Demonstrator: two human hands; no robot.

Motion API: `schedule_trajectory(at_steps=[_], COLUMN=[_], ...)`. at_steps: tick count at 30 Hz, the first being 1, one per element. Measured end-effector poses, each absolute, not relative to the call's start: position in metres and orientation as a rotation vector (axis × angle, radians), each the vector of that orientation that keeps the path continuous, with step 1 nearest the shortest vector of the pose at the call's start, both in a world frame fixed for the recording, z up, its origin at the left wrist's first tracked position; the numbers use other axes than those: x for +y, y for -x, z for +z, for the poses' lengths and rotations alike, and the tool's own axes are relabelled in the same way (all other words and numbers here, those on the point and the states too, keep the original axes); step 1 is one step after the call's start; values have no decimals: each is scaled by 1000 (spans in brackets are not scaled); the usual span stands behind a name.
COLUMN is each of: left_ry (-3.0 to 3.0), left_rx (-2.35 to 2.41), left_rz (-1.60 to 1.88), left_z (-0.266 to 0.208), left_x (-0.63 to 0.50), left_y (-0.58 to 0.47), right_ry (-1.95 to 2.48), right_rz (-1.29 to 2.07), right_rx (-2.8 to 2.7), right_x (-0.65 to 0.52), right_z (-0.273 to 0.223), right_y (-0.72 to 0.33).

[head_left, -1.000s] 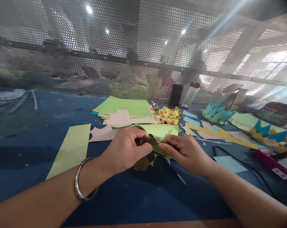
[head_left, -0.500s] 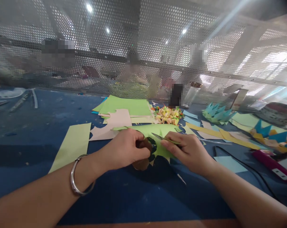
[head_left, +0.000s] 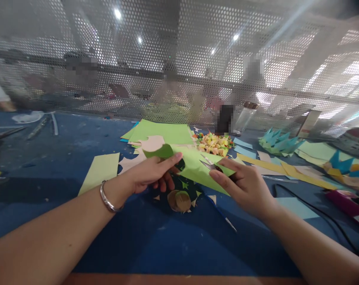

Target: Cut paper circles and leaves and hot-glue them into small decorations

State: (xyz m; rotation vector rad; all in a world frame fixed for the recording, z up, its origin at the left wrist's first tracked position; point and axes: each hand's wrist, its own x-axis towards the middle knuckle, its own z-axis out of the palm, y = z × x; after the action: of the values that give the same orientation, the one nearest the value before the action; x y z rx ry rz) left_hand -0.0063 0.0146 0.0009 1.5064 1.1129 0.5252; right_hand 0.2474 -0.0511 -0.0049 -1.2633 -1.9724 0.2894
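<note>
Head view: light-green paper sheet (head_left: 197, 168) above flat blue tabletop (head_left: 132, 249), pinched by fingers of left hand (head_left: 148, 173); pointed metal scissors (head_left: 208, 165), gripped by fingers of right hand (head_left: 247, 184); clean cutting likely wants the sheet taut.

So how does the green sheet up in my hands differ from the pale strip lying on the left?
The green sheet is a brighter green; the pale strip is a faded yellow-green. The green sheet is held off the table by the left hand, while the pale strip lies on it. The green sheet curls at one end; the pale strip looks flat. Both look like plain paper.
</note>
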Motion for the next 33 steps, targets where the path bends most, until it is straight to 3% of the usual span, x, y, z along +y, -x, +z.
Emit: schedule_trajectory(at_steps=[13, 18, 21, 28, 33], left_ry=[-1134, -1408, -1016, -628, -1076], left_rx=[1164, 944, 996, 997, 1003], left_rz=[1021, 1536, 1734, 1611, 1128], left_z=[-4, 5, 9, 3, 4], left_x=[33, 36, 50, 70, 36], left_y=[-8, -5, 4, 11, -1], right_ry=[1514, 1652, 1722, 1821, 1923], right_rz=[286, 300, 245, 137, 17], right_rx=[-2383, -2440, -2499, -2578, -2565], right_x=[-48, -46, -43, -45, -49], right_z=[-4, -4, -7, -8, -4], right_y=[-238, -236, -237, -235, -235])
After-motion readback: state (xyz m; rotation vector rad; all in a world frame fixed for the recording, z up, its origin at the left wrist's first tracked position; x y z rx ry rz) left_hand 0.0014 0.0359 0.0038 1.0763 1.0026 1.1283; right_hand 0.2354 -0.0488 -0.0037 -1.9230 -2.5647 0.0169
